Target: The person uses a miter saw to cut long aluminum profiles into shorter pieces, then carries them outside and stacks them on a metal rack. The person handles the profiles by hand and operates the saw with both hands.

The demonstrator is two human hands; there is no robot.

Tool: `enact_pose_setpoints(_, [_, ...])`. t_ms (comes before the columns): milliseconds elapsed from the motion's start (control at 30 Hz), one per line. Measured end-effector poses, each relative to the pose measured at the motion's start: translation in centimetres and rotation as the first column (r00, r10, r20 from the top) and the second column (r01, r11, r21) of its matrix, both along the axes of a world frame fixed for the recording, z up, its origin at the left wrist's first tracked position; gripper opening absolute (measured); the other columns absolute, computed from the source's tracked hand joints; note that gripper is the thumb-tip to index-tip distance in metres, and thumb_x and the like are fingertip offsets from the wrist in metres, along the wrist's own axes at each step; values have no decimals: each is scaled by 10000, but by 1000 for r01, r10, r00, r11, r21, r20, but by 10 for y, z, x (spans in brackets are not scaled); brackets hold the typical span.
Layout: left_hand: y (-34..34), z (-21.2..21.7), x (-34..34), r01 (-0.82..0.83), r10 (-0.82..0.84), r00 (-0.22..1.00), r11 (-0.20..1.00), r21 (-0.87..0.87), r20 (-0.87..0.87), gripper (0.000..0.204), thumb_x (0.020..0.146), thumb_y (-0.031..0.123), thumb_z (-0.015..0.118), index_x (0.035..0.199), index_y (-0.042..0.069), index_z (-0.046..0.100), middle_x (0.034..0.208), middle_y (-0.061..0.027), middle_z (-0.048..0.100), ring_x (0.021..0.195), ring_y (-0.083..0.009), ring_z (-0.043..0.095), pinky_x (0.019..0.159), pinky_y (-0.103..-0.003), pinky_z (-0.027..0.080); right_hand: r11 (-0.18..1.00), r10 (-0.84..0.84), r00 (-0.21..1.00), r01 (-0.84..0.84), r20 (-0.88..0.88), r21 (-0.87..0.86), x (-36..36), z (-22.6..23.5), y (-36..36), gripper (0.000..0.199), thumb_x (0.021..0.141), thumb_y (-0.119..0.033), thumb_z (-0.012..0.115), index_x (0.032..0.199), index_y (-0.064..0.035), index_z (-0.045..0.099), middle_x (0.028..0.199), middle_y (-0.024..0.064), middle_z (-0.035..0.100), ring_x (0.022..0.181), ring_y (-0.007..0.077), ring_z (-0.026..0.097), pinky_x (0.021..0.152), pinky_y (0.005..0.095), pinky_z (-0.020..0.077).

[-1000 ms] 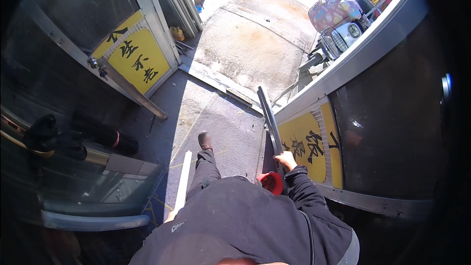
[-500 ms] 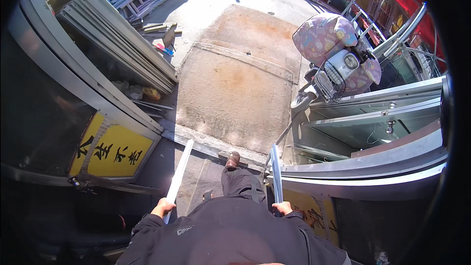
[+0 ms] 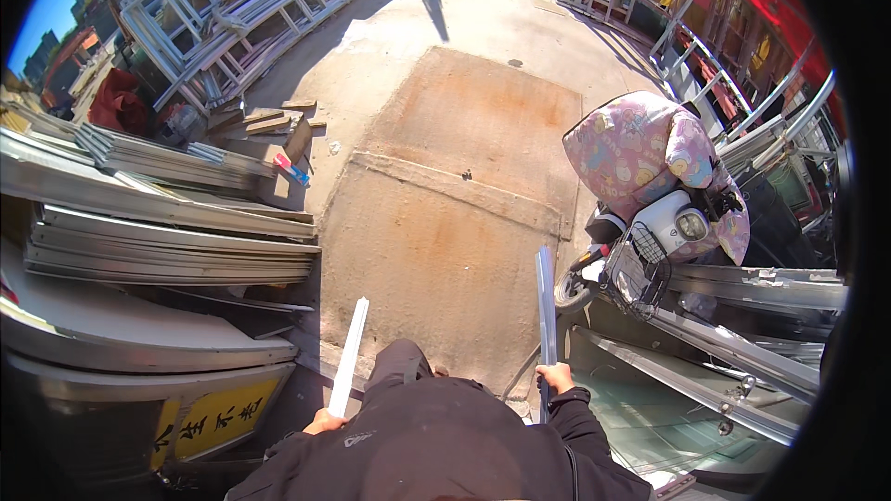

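A scooter (image 3: 650,223) under a patterned cover stands right of the concrete ramp (image 3: 445,223). Two long metal strips point forward and away: the white strip (image 3: 348,359) gripped at its near end by the left hand (image 3: 323,423) (partly hidden), the silver strip (image 3: 546,315) by the right hand (image 3: 557,377), fingers wrapped.

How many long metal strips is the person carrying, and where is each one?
2. A pale strip is in the left hand; a grey strip is in the right hand. Both point forward.
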State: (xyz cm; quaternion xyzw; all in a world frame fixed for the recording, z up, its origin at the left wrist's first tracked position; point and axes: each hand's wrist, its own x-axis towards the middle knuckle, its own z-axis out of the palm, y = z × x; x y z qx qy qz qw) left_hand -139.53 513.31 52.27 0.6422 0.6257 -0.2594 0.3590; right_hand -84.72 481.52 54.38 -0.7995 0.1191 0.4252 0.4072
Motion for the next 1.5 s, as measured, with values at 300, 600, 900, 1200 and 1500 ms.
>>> enact_pose_setpoints(300, [278,-56,238,-55,44,996,988,-144,-77,337,720,235,835,898,-33,733,782,-136,722,668,-253,702,609,-395,558,990,-136,990,134,44,31,185,-19,199,153,788,-100,731,703,7,662,616,84,637,508,181,617,466,334,488])
enact_pose_setpoints(600, [563,-28,715,87,-81,939,996,-3,335,207,708,106,767,828,-21,655,656,-134,652,566,-239,664,509,-390,535,960,-278,960,278,-27,4,374,-30,323,186,797,-98,731,752,69,664,663,107,661,551,182,641,492,325,514])
enact_pose_setpoints(900, [624,-30,1009,59,-75,954,996,64,290,323,686,91,776,916,-33,587,715,-163,672,615,-252,690,557,-412,563,913,-390,918,396,-72,102,718,-26,446,234,843,-130,748,894,85,671,741,120,679,591,198,660,522,338,540])
enact_pose_setpoints(1200, [704,-100,1203,351,-351,936,936,-11,7,238,689,114,785,806,-31,636,667,-142,667,591,-223,676,541,-391,544,856,-488,866,499,-109,139,1014,-24,529,235,867,-191,744,927,28,685,761,96,689,587,189,649,539,332,533])
enact_pose_setpoints(1500, [852,-102,1666,441,-420,885,895,-68,200,195,693,102,762,758,-61,676,647,-131,670,578,-215,668,532,-382,530,700,-707,690,714,-154,-17,1192,-67,564,181,859,-133,735,896,32,670,725,116,668,550,215,633,511,346,508])
